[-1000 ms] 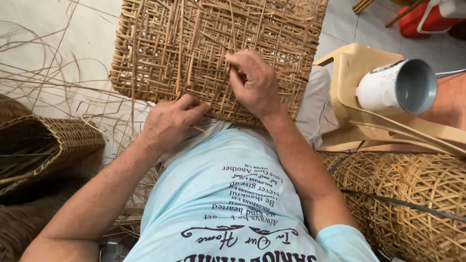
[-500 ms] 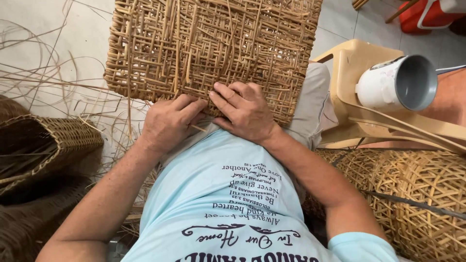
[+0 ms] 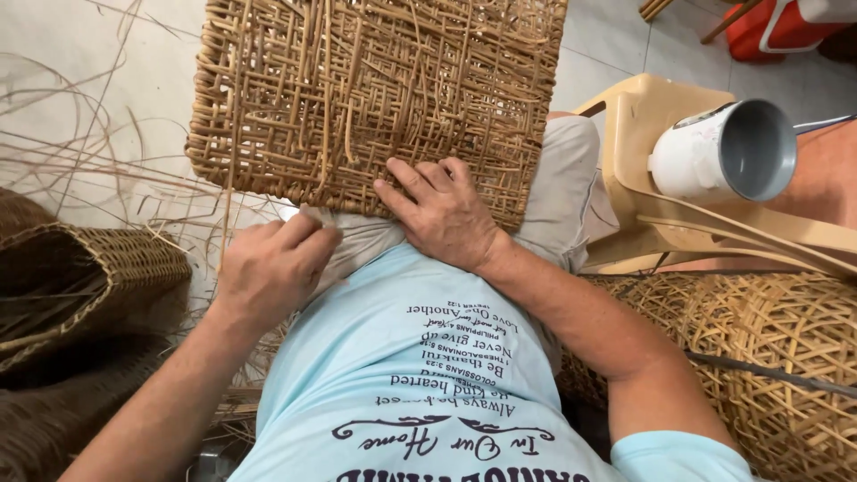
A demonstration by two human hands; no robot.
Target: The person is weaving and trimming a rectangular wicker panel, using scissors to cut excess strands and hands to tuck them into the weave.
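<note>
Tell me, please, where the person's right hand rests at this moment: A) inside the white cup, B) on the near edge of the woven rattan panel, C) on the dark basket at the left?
B: the right hand lies flat on the near edge of the woven rattan panel, fingers spread over the weave.

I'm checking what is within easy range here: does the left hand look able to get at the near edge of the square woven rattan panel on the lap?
Probably yes. The left hand lies just below the square woven rattan panel's near edge, with nothing between them; the right hand presses that edge further right, leaving the left corner free.
</note>
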